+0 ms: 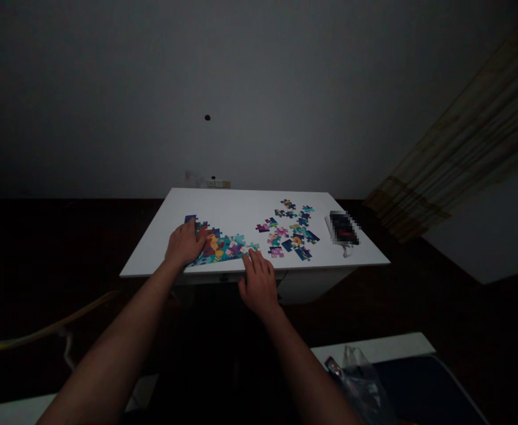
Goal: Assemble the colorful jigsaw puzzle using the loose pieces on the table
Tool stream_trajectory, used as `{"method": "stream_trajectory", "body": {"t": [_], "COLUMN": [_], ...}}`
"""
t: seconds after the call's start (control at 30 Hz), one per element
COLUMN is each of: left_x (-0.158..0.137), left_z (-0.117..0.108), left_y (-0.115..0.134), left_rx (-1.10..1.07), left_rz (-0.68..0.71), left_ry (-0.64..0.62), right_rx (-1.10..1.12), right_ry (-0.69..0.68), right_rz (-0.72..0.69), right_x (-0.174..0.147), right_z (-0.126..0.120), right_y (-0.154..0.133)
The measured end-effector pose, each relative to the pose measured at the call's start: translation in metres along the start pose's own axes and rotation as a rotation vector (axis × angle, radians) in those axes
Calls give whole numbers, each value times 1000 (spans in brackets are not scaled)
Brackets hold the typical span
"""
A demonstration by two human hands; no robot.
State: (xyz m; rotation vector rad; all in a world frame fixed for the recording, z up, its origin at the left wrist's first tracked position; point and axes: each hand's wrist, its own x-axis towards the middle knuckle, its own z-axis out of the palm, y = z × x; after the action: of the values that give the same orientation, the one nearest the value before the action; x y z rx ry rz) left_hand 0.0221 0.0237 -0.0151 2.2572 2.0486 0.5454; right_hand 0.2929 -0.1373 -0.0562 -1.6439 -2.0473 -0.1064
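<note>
My left hand (pixel 184 242) and right hand (pixel 259 283) rest loosely open, gripping nothing, on the joined puzzle (pixel 220 246) stretching nine-to-three, loose pieces (pixel 281 232) nearer my right, at its one o'clock!

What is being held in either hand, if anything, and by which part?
Nothing appears held: left hand lies on the left side of the joined puzzle, right hand touches its right end.

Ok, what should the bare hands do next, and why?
Perhaps the right hand should reach for the loose, pinkish-purple jigsaw piece: it lies close by, on the white rectangular table. The left hand rests on the multicoloured, partly joined puzzle section, whose upper edge looks jagged, as if more could join there.
</note>
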Motion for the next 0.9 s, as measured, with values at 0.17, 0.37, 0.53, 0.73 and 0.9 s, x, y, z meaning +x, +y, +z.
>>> {"method": "stream_trajectory", "body": {"t": [0.17,0.37,0.53,0.73,0.9], "left_x": [0,0,0,1,0], "left_z": [3,4,5,6,4], "left_y": [-2,-4,-4,-5,-3], "left_rx": [13,26,14,8,38], "left_rz": [43,63,55,46,41], "left_ry": [10,18,21,22,-11], "right_rx": [14,23,22,22,12], "right_ry": [-5,-9,-1,4,-7], "right_rz": [1,10,5,3,0], "right_x": [0,1,0,0,0], "right_z": [0,-2,0,0,-1], "right_y": [0,-1,0,1,0]}}
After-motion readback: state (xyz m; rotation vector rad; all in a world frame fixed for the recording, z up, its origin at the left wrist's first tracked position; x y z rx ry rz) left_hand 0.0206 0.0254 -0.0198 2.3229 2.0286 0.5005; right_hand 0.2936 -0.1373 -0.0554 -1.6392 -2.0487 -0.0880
